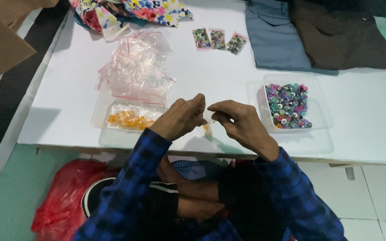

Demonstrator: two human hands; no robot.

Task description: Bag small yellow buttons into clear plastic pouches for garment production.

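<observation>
My left hand [182,117] and my right hand [237,121] meet over the near edge of the white table [211,76]. Both pinch the top of a small clear zip bag [208,121] that hangs between them, with a few orange bits at its bottom. To the left stands a clear plastic tray [103,107] holding orange pieces [129,119]. To the right, another clear tray [322,107] is full of multicoloured buttons [287,105]. Both sleeves are blue-and-black plaid.
A heap of empty clear zip bags [136,62] lies behind the left tray. Three filled small bags [218,40] sit further back. Floral cloth [130,12], folded blue [273,40] and brown [340,35] garments line the far edge. A red plastic bag [65,196] lies on the floor.
</observation>
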